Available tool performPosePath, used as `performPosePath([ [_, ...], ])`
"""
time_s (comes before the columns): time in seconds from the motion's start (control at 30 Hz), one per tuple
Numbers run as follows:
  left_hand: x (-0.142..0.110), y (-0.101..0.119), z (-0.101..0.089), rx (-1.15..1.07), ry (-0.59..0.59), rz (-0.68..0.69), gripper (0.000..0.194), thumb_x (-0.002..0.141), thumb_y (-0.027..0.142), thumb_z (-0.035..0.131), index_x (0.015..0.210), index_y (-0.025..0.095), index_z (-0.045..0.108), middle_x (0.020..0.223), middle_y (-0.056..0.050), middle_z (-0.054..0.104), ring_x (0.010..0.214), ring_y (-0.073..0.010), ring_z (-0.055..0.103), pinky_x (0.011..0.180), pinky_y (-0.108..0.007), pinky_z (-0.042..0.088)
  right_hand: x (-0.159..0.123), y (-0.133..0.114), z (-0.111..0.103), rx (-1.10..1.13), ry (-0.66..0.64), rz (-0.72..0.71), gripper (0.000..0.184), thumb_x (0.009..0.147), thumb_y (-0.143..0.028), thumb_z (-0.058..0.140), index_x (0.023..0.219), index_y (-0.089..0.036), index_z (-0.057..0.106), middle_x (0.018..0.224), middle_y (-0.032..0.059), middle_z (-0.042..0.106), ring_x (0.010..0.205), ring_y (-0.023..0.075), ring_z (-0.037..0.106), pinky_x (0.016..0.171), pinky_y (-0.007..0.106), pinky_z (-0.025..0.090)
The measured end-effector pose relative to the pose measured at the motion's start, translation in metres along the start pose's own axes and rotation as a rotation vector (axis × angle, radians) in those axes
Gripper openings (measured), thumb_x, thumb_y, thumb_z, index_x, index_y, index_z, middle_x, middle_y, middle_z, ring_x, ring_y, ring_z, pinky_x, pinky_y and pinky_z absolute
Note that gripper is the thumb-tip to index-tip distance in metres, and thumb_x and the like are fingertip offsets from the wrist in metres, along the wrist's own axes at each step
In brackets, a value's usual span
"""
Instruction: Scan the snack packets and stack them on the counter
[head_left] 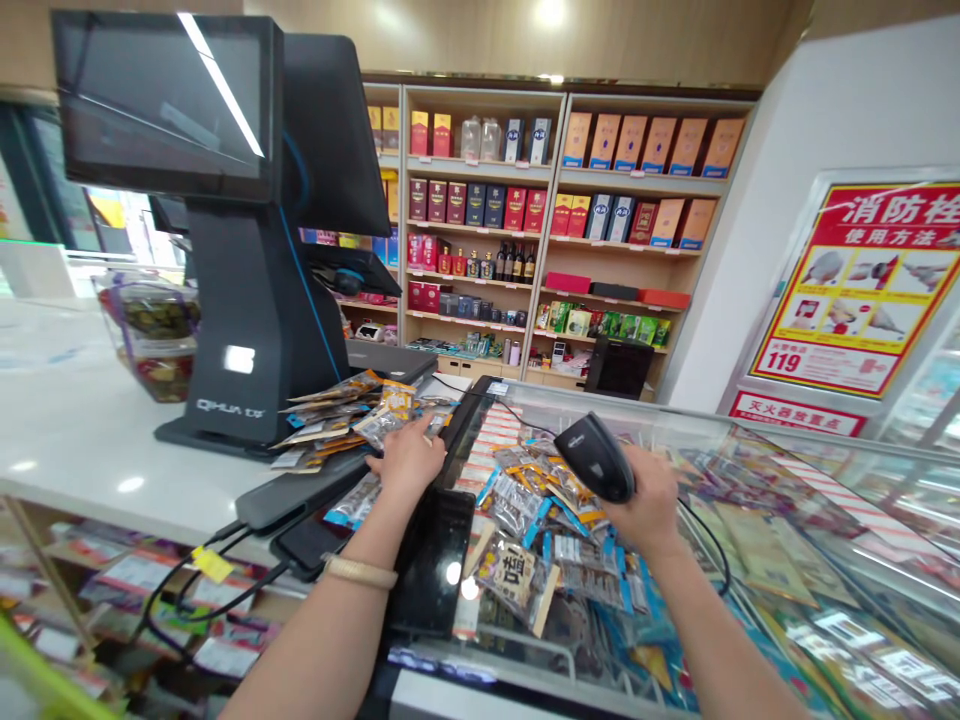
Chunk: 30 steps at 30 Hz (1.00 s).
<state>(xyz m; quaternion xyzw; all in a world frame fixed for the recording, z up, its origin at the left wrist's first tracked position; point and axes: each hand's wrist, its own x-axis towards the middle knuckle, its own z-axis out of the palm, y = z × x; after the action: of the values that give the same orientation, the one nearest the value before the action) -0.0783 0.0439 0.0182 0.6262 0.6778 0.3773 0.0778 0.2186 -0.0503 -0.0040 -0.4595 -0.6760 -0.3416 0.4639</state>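
Note:
My right hand (651,505) is closed round a black barcode scanner (594,458), its head tilted up to the left above the glass counter (517,660). Below it lies a loose heap of small clear snack packets (525,495) with blue and orange edges. A larger packet with a cream label (514,575) rests at the heap's front. My left hand (409,458) reaches over a second pile of snack packets (330,420) beside the register. Its fingers look stretched and apart, with the tips at the packets; no firm grip shows.
A dual-screen cash register (240,310) stands on the white counter (45,430) at left, a tub with a purple handle (161,340) behind it. A black tablet-like device (433,565) and cabled boxes (300,490) lie near my left arm. Shelves of boxed goods (480,210) line the back.

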Motion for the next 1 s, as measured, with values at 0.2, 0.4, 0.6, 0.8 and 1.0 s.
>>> performPosePath([
  [0.2, 0.003, -0.003, 0.003, 0.132, 0.047, 0.039, 0.041, 0.082, 0.019, 0.045, 0.117, 0.016, 0.067, 0.112, -0.02, 0.069, 0.114, -0.0375, 0.057, 0.099, -0.06, 0.035, 0.001, -0.003, 0.001, 0.01, -0.014, -0.006, 0.02, 0.08, -0.036, 0.056, 0.09, -0.02, 0.061, 0.077, 0.005, 0.063, 0.074, 0.0213, 0.057, 0.069, 0.033, 0.038],
  [0.4, 0.002, -0.001, 0.002, 0.054, 0.214, 0.23, 0.042, 0.079, 0.009, 0.044, 0.113, 0.013, 0.068, 0.108, -0.017, 0.067, 0.11, -0.0329, 0.057, 0.098, -0.047, 0.042, 0.002, -0.004, 0.001, 0.02, -0.022, -0.02, 0.018, 0.08, -0.032, 0.056, 0.092, -0.019, 0.06, 0.075, 0.0045, 0.062, 0.072, 0.0214, 0.057, 0.066, 0.033, 0.037],
  [0.6, -0.01, 0.013, 0.013, -0.37, 0.35, 0.515, 0.04, 0.078, 0.006, 0.046, 0.11, 0.019, 0.066, 0.118, -0.012, 0.054, 0.111, -0.024, 0.054, 0.096, -0.04, 0.05, 0.001, -0.006, 0.002, 0.046, -0.049, -0.015, 0.019, 0.078, -0.028, 0.054, 0.093, -0.019, 0.061, 0.077, 0.0044, 0.062, 0.074, 0.0213, 0.058, 0.068, 0.033, 0.037],
  [0.8, -0.029, 0.031, 0.024, -0.681, 0.241, 0.422, 0.034, 0.074, 0.013, 0.058, 0.107, 0.019, 0.063, 0.122, -0.01, 0.043, 0.1, -0.0173, 0.057, 0.082, -0.03, 0.058, 0.003, -0.013, 0.004, 0.08, -0.101, -0.021, 0.024, 0.075, -0.026, 0.052, 0.095, -0.018, 0.06, 0.078, 0.0051, 0.064, 0.074, 0.0206, 0.058, 0.07, 0.033, 0.037],
  [1.0, -0.032, 0.034, 0.028, -0.767, 0.177, 0.419, 0.011, 0.072, 0.017, 0.062, 0.083, 0.017, 0.065, 0.109, -0.008, 0.047, 0.092, -0.0172, 0.06, 0.086, -0.036, 0.058, 0.004, -0.019, 0.005, 0.077, -0.155, -0.031, 0.023, 0.074, -0.029, 0.056, 0.094, -0.019, 0.061, 0.081, 0.0056, 0.066, 0.076, 0.0207, 0.059, 0.072, 0.032, 0.035],
])
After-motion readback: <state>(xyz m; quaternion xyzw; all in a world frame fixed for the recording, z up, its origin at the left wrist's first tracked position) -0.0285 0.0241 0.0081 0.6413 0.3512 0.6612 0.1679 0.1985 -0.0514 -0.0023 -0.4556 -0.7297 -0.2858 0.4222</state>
